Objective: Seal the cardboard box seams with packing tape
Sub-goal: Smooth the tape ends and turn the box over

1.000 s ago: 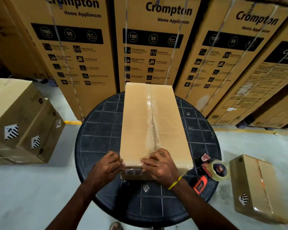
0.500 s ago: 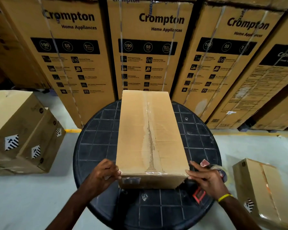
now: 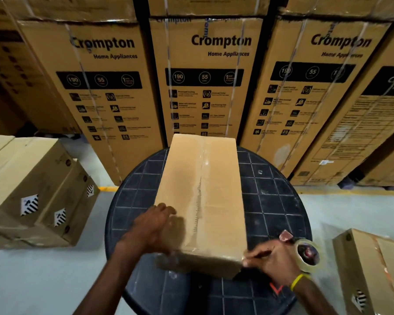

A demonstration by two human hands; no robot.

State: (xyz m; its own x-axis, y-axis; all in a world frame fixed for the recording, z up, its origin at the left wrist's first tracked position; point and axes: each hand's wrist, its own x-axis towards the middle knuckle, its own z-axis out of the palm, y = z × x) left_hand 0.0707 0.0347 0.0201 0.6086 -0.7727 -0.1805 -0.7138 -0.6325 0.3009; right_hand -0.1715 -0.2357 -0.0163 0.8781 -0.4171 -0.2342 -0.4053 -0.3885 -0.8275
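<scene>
Top seam taped, hands on the near end of the box.

My right hand touches the near right corner of the box, fingers loosely spread, clamped on nothing; the tape dispenser sits just behind it at the worktop's right edge. Left hand lies open and flat on the near left top, blurred. The box's long axis runs from the near edge to the far edge, taped seam along it. I judge the end seams are next: pick up the dispenser and turn the box. Big cartons stand beyond.
</scene>
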